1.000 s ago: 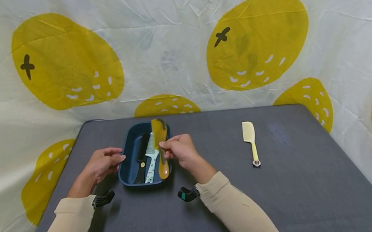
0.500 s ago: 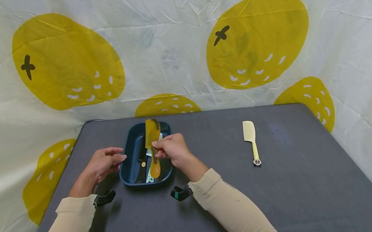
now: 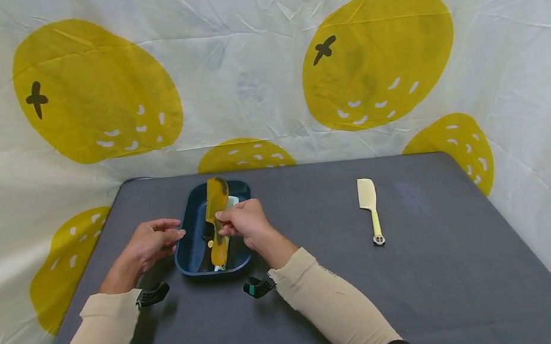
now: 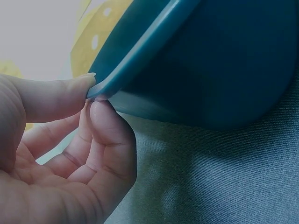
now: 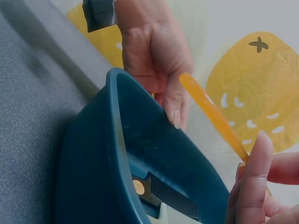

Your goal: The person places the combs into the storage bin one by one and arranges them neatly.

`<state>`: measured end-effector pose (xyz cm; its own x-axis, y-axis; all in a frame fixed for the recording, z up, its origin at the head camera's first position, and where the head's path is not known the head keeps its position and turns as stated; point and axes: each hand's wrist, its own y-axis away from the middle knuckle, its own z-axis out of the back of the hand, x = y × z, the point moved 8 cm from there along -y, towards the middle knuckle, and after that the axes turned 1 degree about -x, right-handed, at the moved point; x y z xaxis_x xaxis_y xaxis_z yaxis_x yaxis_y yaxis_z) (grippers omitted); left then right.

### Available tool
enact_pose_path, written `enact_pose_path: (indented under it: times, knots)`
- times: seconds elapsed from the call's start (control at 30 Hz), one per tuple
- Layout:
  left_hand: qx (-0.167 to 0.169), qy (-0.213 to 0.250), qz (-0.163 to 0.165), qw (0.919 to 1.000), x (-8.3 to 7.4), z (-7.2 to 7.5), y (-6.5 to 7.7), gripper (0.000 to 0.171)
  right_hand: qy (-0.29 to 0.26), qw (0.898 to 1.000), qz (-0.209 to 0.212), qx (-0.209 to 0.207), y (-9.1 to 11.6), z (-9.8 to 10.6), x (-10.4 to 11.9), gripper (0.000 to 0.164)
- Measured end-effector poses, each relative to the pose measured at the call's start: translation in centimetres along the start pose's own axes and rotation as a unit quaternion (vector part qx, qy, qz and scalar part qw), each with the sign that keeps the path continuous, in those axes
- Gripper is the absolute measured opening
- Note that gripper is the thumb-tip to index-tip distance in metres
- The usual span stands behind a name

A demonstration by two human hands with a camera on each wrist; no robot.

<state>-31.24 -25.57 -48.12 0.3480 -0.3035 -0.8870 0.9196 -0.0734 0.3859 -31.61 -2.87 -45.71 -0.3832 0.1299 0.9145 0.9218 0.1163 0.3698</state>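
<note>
My left hand (image 3: 154,243) pinches the left rim of a dark blue tray (image 4: 140,51) between thumb and index finger. With its fingertips my right hand (image 3: 248,223) pinches an amber comb (image 3: 215,199) by the middle, holding it above the tray. In the right wrist view the amber comb's handle (image 5: 210,109) stands tilted over the rim, apart from the tray floor. Inside the tray lie a black comb (image 5: 170,193) and a pale mint comb (image 3: 232,201). The amber comb hides much of both in the head view.
A cream comb (image 3: 367,193) with a small figure on its handle end lies on the grey table (image 3: 458,263), right of the tray. Behind the table hangs a white cloth (image 3: 232,34) printed with yellow fruit shapes.
My right hand has carried the amber comb leftward across the tray, from over its right side to over the middle. The left hand has stayed on the rim.
</note>
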Motion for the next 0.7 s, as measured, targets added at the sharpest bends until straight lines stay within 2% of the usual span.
enact_pose_path:
  times: [0.37,0.7]
  knots:
    - [0.000,-0.003,0.004,1.0000,-0.1,-0.1,0.0,0.054,0.007,1.000,-0.016,0.005,-0.6,-0.8,-0.8,0.008]
    - [0.001,-0.007,0.007,1.0000,-0.2,-0.1,-0.1,0.054,0.040,0.999,-0.012,0.009,-0.9,-1.9,-1.0,0.012]
